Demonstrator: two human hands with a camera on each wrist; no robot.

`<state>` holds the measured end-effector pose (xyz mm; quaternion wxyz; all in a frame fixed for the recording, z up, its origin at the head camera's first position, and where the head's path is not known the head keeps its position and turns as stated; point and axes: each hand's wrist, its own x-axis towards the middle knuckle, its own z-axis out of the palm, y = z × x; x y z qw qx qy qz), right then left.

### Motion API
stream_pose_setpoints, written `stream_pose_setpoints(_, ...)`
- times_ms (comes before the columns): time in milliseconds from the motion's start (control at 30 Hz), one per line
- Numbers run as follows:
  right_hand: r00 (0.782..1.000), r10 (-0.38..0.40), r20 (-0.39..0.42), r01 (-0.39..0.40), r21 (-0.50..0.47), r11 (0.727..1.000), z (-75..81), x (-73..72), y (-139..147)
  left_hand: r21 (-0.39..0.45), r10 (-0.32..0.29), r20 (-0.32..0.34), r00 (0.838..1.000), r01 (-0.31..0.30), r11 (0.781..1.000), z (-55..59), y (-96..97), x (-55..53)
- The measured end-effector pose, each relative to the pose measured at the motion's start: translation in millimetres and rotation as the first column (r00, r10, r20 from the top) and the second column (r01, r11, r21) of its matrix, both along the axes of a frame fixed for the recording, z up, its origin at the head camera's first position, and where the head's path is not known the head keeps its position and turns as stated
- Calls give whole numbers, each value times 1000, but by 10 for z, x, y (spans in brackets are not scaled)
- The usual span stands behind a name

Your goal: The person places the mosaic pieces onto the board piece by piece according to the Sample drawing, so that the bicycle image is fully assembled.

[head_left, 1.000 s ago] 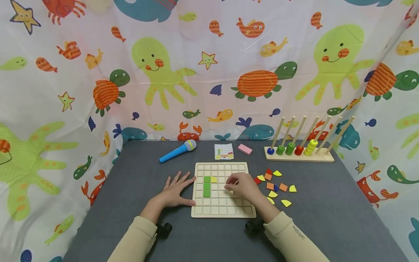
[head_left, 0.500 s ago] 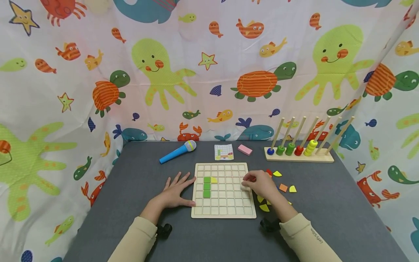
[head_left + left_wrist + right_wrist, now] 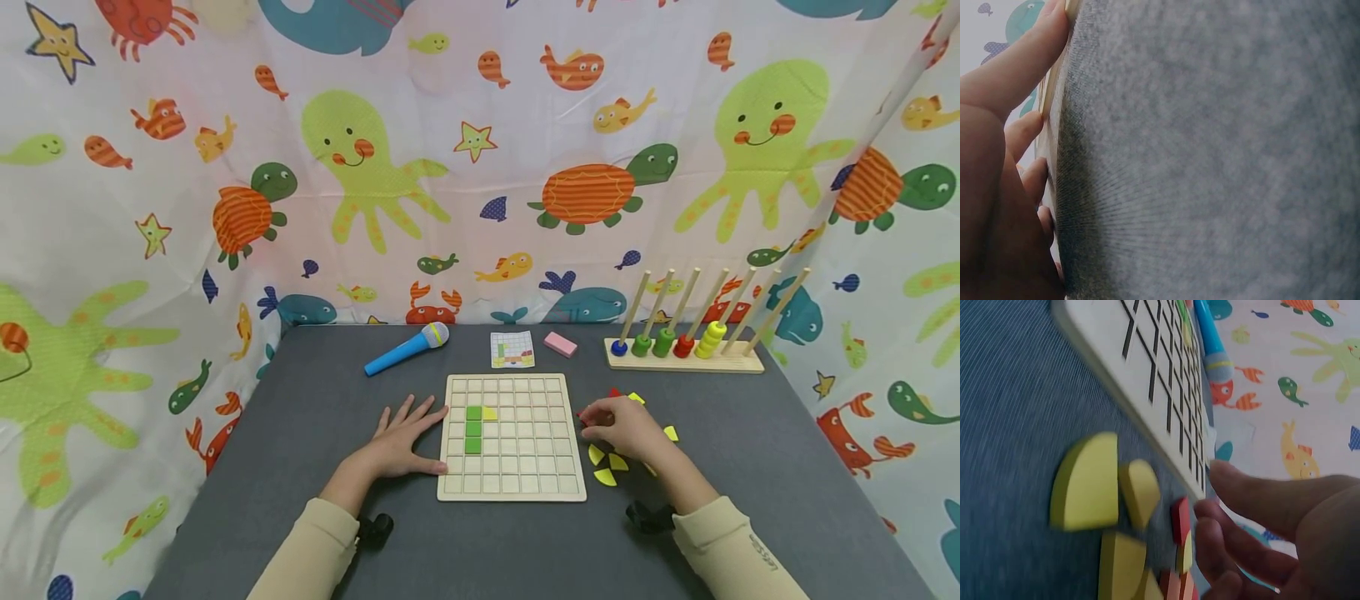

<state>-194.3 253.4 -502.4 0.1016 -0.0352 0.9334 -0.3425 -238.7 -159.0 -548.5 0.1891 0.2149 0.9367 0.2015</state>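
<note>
A pale wooden grid board lies on the dark table. In one of its columns sit several green square blocks, and a yellow quarter-circle block is beside the top one. My left hand lies with spread fingers, thumb and fingertip touching the board's left edge. Right of the board, my right hand is over the loose blocks, partly hiding them. In the right wrist view its thumb and fingers are apart with nothing between them, close to a red block and several yellow quarter-circle blocks.
Behind the board lie a printed pattern card, a pink eraser-like block and a blue toy microphone. At the back right stands a wooden peg rack with coloured rings. A patterned curtain hangs behind the table.
My right hand has moved right, from above the board to the loose blocks beside it. Some yellow blocks there shifted left. The left hand has stayed at the board's edge.
</note>
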Motion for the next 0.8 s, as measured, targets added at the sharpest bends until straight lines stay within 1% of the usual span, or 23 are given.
stream_pose_setpoints(167, 996, 62, 63, -63, 15, 998, -4, 33, 111, -11, 7, -5, 1000, -7, 1000, 12, 1, 0)
stream_pose_setpoints(300, 989, 113, 97, -117, 38, 992, -13, 44, 166, -17, 12, -6, 1000, -12, 1000, 24, -1, 3)
stream_pose_setpoints(467, 978, 144, 149, -155, 66, 986, -38, 33, 195, -11, 13, -4, 1000, -13, 1000, 26, 5, 7)
stream_pose_setpoints(667, 976, 159, 146, -168, 52, 984, -81, 11, 217, 35, 4, 10, 1000, -5, 999, -16, -4, 4)
stream_pose_setpoints(700, 976, 163, 146, -172, 49, 984, -84, 9, 220, 43, 1, 7, 1000, -1, 999, -38, -7, 1)
stream_pose_setpoints(767, 974, 174, 148, -183, 48, 982, -83, 4, 225, 50, 0, 3, 1000, -1, 999, -44, -3, 0)
stream_pose_setpoints(800, 973, 175, 152, -184, 48, 982, -81, 2, 226, 50, 2, 2, 1000, -2, 999, -30, 0, 5)
